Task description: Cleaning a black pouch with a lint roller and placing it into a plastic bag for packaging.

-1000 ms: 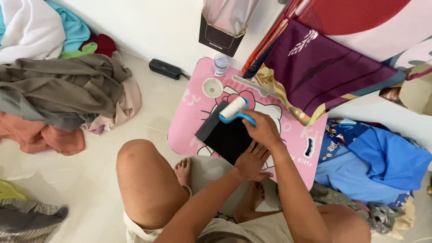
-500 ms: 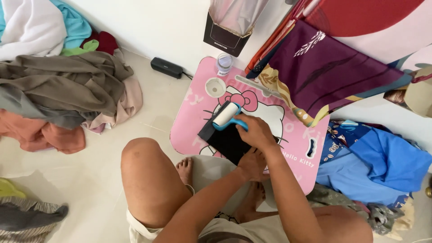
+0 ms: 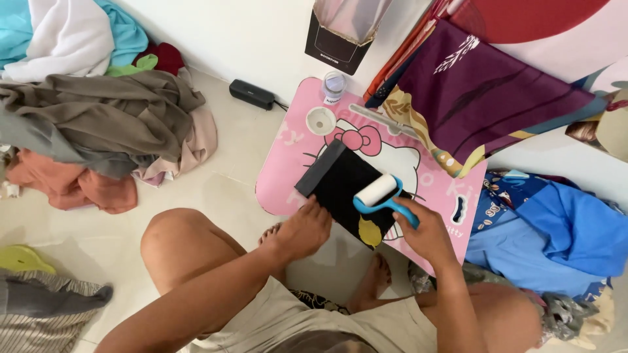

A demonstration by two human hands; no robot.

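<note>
Lint roller (image 3: 376, 191) on black cloth (image 3: 343, 186), pink table (image 3: 288, 163).
My right hand (image 3: 426, 233) fingers curled tight round the blue plastic handle; left hand (image 3: 302, 230) fingers together, pressing the flat cloth's near edge.

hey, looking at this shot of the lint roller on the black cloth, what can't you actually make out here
- Head view: the near edge of the black cloth is covered by the left hand.
- The lint roller handle end sits inside the right hand.
- The pink table has its far right corner under the purple fabric.
</note>
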